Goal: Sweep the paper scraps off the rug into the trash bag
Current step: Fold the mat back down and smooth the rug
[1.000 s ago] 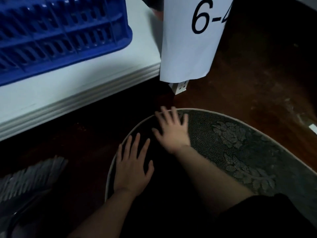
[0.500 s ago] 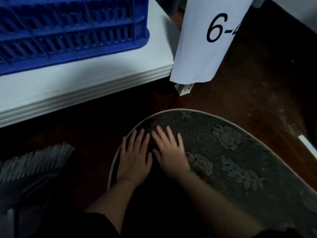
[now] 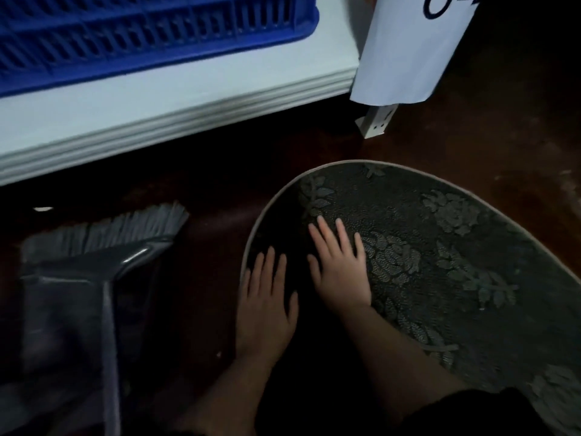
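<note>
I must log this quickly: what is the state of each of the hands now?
Left hand: open, flat on the rug edge, holding nothing.
Right hand: open, flat on the rug, holding nothing.

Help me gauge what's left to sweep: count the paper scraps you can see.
2, neither certain: a white fleck on the dark floor left of the left hand, another beyond the broom. None shows on the rug; shadow may hide others.

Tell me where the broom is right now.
In the head view the broom lies on the dark floor at lower left, bristles toward the white platform, left of the rug and the left hand.
</note>
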The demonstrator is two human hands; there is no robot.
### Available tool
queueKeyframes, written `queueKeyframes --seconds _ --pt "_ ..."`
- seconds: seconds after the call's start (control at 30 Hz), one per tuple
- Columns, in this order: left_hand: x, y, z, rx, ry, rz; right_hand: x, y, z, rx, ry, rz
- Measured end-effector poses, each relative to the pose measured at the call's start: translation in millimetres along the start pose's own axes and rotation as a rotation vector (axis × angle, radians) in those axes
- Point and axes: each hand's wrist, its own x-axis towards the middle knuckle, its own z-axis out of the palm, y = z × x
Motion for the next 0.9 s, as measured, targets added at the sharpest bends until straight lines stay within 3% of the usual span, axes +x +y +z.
queueKeyframes --seconds 0.07,0.23,0.47,0.6,0.8,0.9 --pt "-33.7 -2.8 -2.9 -0.008 -0.008 -0.035 -2.2 -3.8 -1.2 0.020 -0.001 -0.007" --pt "-25.9 -9.3 0.3 0.072 0.027 -0.053 -0.4 -5.4 -6.8 0.018 -0.069 -0.069" --pt "-30.2 -6.6 -3.0 0.044 0.051 -0.055 -136.4 -32.6 6.8 0.006 -0.045 -0.093" --pt "-30.6 0.3 0.4 0.056 0.043 -0.081 -138.2 -21.4 13.6 -0.003 0.007 -0.098" --pt "-132.5 29.5 15.8 0.035 -0.001 -0.056 -142.2 -22.9 15.9 0.038 0.030 -0.094" --pt "-146.3 28.8 16.5 0.055 0.007 -0.072 -140.6 -25.2 13.7 0.043 0.030 -0.107"
